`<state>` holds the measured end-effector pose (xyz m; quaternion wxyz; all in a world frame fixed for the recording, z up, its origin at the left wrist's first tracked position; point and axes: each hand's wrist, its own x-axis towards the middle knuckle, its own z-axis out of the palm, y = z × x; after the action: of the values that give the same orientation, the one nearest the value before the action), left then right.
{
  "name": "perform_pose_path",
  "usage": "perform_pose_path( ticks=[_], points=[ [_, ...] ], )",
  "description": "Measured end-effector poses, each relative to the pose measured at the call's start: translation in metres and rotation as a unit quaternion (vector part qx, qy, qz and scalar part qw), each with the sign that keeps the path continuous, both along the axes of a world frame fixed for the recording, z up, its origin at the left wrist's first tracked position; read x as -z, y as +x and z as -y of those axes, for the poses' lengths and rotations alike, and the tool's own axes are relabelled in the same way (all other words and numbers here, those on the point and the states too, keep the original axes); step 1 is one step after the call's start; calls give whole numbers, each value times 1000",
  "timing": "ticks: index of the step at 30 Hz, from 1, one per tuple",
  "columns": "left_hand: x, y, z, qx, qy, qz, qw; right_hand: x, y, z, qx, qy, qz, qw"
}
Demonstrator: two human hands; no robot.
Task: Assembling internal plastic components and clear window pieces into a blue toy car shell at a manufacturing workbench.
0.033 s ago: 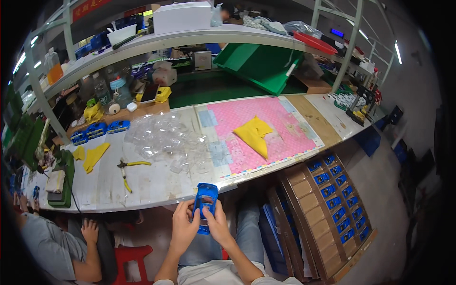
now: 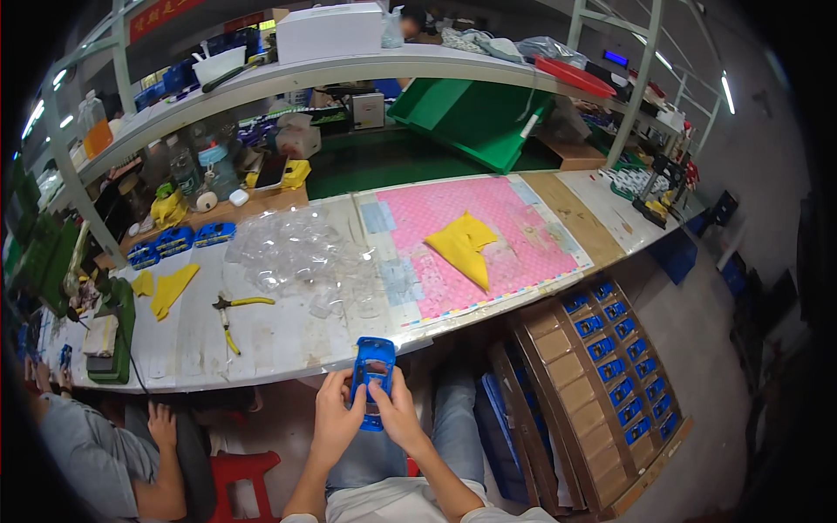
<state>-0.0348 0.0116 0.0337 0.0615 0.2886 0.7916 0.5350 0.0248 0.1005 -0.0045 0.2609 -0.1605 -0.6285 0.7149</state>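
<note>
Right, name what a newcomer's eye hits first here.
Probably the pink sheet on the bench, right of centre, with a yellow cloth on it. Then the blue toy car held by left hand and right hand, low in the middle. At lower right, a brown tray holds more blue cars.

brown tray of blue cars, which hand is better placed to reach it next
Probably the right hand: the brown tray lies to the person's right, so the left hand is farther away. Both hold the blue toy car.
</note>
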Motion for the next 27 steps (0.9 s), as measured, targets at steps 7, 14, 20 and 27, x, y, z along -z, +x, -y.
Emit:
perform_pose_path(
  ticks=[7,14,20,27],
  points=[
    [30,-5,0,3,69,43,997,0,0,1,-19,31,-33,999],
    [24,-1,-4,2,96,86,992,3,4,-2,-69,6,9,998],
    [21,-12,0,-39,27,39,998,-7,-1,-8,-104,18,18,994],
    [39,-123,47,-148,-12,-79,986,-27,-17,-134,184,291,16,939]
  ],
)
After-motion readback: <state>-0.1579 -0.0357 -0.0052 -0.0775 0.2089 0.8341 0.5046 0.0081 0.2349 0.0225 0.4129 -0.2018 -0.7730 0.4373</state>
